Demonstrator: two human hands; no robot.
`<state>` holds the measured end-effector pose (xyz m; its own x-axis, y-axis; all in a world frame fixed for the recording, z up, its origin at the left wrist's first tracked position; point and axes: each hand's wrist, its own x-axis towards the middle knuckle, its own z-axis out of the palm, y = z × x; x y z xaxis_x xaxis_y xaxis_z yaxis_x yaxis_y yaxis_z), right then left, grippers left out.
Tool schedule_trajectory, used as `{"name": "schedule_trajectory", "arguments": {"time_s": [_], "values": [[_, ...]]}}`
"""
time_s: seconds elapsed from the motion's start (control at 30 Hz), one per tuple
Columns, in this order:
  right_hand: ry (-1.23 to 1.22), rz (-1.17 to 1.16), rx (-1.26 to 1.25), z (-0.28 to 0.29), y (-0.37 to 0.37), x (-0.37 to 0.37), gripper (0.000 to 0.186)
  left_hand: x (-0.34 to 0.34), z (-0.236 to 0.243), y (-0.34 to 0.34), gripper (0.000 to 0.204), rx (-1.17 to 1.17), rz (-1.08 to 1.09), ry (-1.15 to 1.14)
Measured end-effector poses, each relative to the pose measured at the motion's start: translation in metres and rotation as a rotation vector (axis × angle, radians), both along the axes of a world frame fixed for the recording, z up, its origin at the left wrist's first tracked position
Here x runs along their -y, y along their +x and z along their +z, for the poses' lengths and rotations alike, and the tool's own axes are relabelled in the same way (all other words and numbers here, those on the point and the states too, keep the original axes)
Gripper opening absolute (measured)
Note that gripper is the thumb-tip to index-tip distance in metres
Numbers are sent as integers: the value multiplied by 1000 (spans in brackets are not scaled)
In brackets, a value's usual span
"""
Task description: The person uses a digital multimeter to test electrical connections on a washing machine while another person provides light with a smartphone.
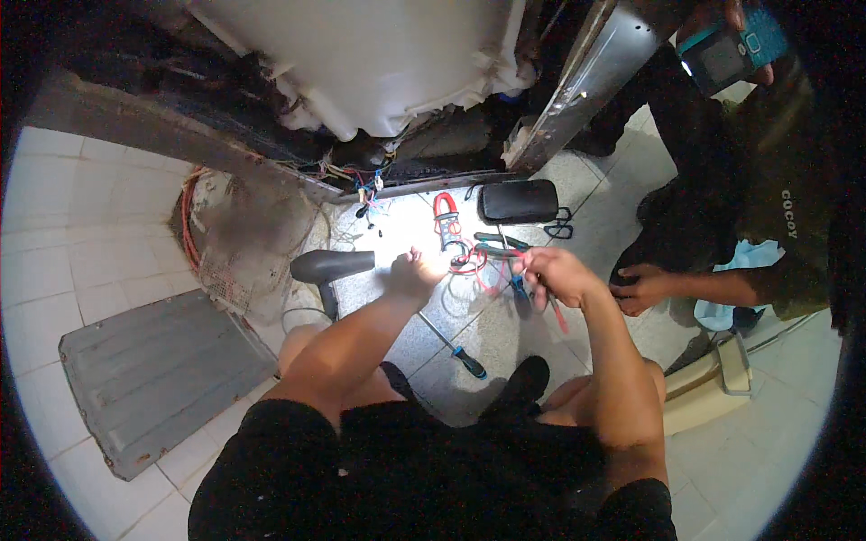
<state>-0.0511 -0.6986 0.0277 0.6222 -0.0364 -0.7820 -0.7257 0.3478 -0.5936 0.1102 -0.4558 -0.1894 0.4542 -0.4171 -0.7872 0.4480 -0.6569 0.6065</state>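
Observation:
My left hand (pixel 417 273) is over the brightly lit floor tiles with its fingers curled in; glare hides what they hold, if anything. To its right, my right hand (pixel 557 273) is closed on a thin red item (pixel 560 317), whose end shows below the palm; its kind cannot be made out. Between and beyond the hands lie a clamp meter (pixel 447 219) with a red jaw, coiled red and black leads (pixel 466 261), and dark green-handled pliers (pixel 502 242). A blue-handled tool (pixel 519 288) lies below the right hand. Left of my left hand is a black hair dryer (pixel 332 267).
An opened appliance with a white tub (pixel 370 63) and loose wires (pixel 374 183) stands ahead. A black case (pixel 517 202), a screwdriver (pixel 469 362) and a grey metal panel (pixel 167 379) lie on the floor. On the right, another person crouches, a phone (pixel 726 56) in one hand.

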Motion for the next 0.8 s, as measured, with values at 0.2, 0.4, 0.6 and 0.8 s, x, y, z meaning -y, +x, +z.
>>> {"name": "schedule_trajectory", "arguments": {"time_s": [0.2, 0.4, 0.6, 0.8], "values": [[758, -740, 283, -22, -10, -50, 26, 32, 169, -30, 49, -608, -72, -240], [605, -750, 341, 4, 30, -88, 28, 26, 264, -5, 36, -668, -296, -426], [3, -326, 46, -7, 32, -75, 20, 2, 231, 50, 26, 637, -1041, -379], [-1106, 131, 352, 53, 45, -37, 27, 16, 307, 35, 25, 1293, -1037, -386]]}}
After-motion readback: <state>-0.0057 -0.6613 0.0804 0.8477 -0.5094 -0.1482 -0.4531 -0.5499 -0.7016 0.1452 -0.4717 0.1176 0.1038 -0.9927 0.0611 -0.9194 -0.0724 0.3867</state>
